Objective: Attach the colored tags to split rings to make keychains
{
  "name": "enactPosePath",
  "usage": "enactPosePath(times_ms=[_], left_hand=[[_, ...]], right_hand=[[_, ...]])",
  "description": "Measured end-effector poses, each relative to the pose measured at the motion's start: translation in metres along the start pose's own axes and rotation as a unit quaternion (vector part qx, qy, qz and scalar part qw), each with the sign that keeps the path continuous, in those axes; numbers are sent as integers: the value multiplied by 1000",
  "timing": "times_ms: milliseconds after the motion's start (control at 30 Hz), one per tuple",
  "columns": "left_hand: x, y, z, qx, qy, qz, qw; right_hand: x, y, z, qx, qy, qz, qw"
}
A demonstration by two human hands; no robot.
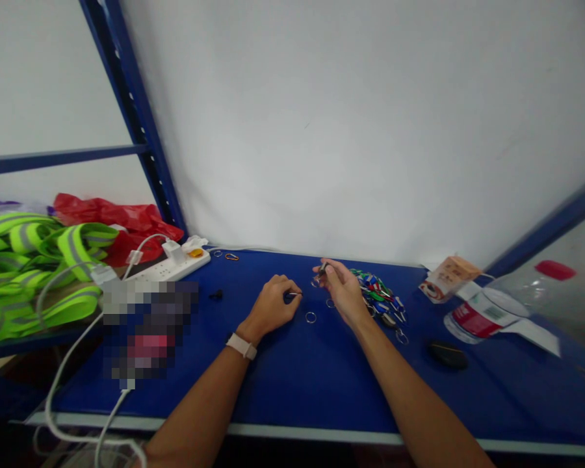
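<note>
My left hand, with a pale watch band on its wrist, is closed in a pinch on a small thin item at its fingertips, too small to name. To its right my right hand is raised a little and pinches a small dark piece with a metal ring hanging from it. A loose metal ring lies on the blue table between the hands. Just beyond my right hand sits a pile of green, blue and red keychain-like pieces with rings, partly hidden by that hand.
A white power strip, cables, and a blurred-out object are on the left, beside neon-green straps. A small carton, a large plastic bottle and a black object are on the right.
</note>
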State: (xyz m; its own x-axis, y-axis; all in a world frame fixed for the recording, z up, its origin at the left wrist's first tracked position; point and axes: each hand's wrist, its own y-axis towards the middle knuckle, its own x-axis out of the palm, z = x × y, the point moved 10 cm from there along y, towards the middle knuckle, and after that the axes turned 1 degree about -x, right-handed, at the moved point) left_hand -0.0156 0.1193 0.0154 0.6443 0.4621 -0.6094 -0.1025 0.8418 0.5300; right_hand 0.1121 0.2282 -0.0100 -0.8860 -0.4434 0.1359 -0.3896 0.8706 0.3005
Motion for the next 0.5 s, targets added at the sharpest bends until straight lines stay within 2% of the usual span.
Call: enactPosePath(times_ms=[100,167,500], left_hand=[[7,-2,0,0,5,-34,999],[7,-3,0,-6,5,-38,999],[-6,-1,0,-24,-50,21,998]], right_hand=[[16,-5,4,16,-3,-48,999],[20,-7,7,25,-7,-60,998],[29,-9,9,36,-15,-82,996]])
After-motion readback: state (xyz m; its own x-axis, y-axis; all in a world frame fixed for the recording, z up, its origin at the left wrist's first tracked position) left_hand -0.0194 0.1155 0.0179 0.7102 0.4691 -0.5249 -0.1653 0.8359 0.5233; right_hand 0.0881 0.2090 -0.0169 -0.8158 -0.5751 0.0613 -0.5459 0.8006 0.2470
